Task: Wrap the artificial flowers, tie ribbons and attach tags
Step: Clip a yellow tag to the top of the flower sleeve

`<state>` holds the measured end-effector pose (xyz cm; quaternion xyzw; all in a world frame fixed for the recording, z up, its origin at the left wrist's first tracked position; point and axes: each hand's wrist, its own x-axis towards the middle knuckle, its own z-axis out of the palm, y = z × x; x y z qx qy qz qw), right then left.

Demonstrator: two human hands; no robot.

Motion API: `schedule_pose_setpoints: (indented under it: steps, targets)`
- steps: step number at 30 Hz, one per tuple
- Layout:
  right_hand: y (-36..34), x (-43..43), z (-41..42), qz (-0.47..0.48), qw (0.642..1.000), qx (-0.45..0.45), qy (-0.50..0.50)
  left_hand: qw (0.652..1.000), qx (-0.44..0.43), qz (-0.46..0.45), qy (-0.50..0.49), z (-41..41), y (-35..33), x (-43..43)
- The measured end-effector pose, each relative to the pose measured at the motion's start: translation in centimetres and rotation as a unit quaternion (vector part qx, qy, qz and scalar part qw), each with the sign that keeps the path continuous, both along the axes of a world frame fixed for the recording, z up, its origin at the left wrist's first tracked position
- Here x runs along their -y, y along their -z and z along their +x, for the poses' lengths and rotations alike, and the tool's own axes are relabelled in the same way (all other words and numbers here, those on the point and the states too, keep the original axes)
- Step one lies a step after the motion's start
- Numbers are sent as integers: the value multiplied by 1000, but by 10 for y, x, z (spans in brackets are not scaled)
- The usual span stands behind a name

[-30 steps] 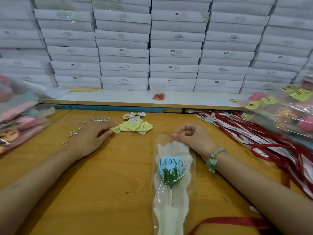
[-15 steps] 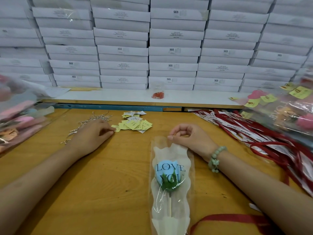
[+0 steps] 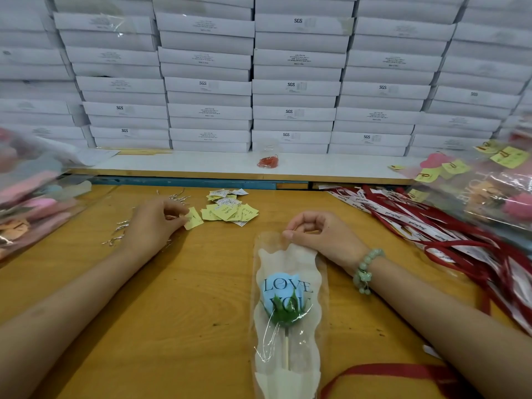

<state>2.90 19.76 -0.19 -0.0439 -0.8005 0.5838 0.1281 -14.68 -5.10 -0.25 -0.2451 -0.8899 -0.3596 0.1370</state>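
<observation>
Stacked white boxes [image 3: 293, 87] back the wooden table [image 3: 178, 298]. Our left hand [image 3: 152, 223] pinches one yellow tag [image 3: 193, 220] at 10 o'clock, beside the tag pile [image 3: 230, 210]. Our right hand [image 3: 319, 234], fingers curled, pins the top edge of the wrapped flower [image 3: 288, 298], which lies at 6. We should lift one tag only and keep the flower pinned.

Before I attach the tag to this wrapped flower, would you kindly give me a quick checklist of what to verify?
1. Tag picked: ok, left hand pinches one yellow tag.
2. Flower wrapped: ok, blue flower lies inside the clear sleeve on the table.
3. Sleeve steadied: cannot tell, right hand rests curled at its top edge; grip unclear.
4. Ribbon tied: not ok, red ribbon lies loose by the sleeve's stem end.
5. Silver ties handy: ok, beside the left hand.
</observation>
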Motion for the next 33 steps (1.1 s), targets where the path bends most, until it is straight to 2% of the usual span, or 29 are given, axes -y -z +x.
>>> schedule_pose_setpoints:
  steps: [5,9,11,18,22,28,33]
  targets:
    - [2,1,-1,7,1000,2,-14,991,-31,125,-37,12,-7,0]
    - [4,2,-2,21,1000,2,-21,963,31,266,34,35,-20,-11]
    - [4,2,-3,28,999,5,-28,946,70,306,81,51,-25,-22]
    - [2,6,-1,62,998,15,-7,894,243,338,164,97,-2,-52]
    - [-2,10,3,66,997,-39,25,879,267,351,183,97,3,-52]
    - [-4,21,3,74,995,-61,-33,868,275,349,224,96,4,-51]
    - [-2,24,2,62,995,-71,-35,858,279,365,229,96,3,-50]
